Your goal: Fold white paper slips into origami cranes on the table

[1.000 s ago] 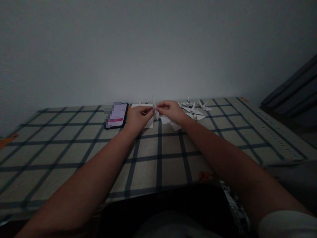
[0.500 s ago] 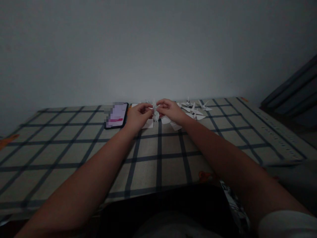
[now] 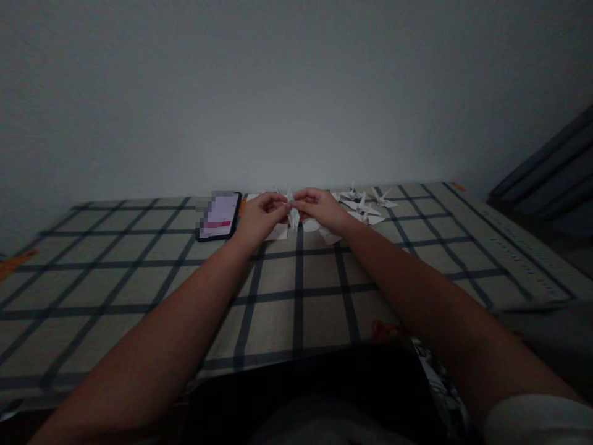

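Note:
Between my two hands is a white folded paper crane [image 3: 293, 217], its pointed end upright above the fingertips. My left hand [image 3: 264, 213] is closed on its left side, thumb and fingers pinching the paper. From the right, my right hand [image 3: 320, 207] pinches it too, with the thumb tip near the crane's middle. White paper pieces [image 3: 278, 232] lie partly hidden under the left hand. More white paper [image 3: 330, 236] pokes out below the right hand and wrist.
Several finished paper cranes [image 3: 364, 207] stand on the table right of my right hand. A phone [image 3: 217, 216] with a lit screen lies left of my left hand. A checked tablecloth [image 3: 273, 309] covers the table, which meets a plain wall [image 3: 296, 93] behind.
My fingers have shifted slightly on the paper crane, the right thumb and fingers drawing closer to the left hand. The crane sits a little lower. The other things have stayed put.

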A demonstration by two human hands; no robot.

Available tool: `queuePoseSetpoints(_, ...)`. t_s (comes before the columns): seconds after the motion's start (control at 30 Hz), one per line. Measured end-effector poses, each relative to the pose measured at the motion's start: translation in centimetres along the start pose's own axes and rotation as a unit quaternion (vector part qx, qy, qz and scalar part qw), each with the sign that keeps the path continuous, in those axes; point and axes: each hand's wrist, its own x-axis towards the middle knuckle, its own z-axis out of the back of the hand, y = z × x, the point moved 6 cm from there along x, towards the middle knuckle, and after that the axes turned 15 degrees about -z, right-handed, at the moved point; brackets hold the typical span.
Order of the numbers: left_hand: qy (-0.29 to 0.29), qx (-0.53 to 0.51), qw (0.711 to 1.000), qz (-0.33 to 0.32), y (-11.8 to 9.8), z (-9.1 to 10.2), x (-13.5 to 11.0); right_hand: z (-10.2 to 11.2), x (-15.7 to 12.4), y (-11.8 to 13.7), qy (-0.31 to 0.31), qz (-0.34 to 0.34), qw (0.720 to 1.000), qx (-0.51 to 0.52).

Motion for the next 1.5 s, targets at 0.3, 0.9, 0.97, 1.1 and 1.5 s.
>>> queuePoseSetpoints(0.3, -0.006, 0.016, 1.0, -0.025, 0.1, 0.2, 0.3, -0.1, 0.1, 0.0, 0.01, 0.021, 1.0, 0.014)
queuePoseSetpoints(0.9, -0.001, 0.027, 0.999, -0.027, -0.5, 0.3, 0.3, 0.6, -0.4, 1.2, -0.06, 0.081, 0.991, -0.088)
queuePoseSetpoints(0.97, -0.012, 0.034, 0.999, -0.038, -0.4, 0.5, 0.4, 0.6, -0.2, 1.0, -0.059, 0.07, 0.994, -0.066)
queuePoseSetpoints(1.1, -0.021, 0.037, 0.997, -0.059, -0.3, 0.7, 0.5, 0.6, 0.1, 0.5, -0.058, 0.063, 0.994, -0.07)
queuePoseSetpoints(1.5, 0.007, 0.079, 0.996, -0.034, -0.2, 0.6, 0.0, 0.6, -0.4, 1.0, -0.075, 0.093, 0.983, -0.14)
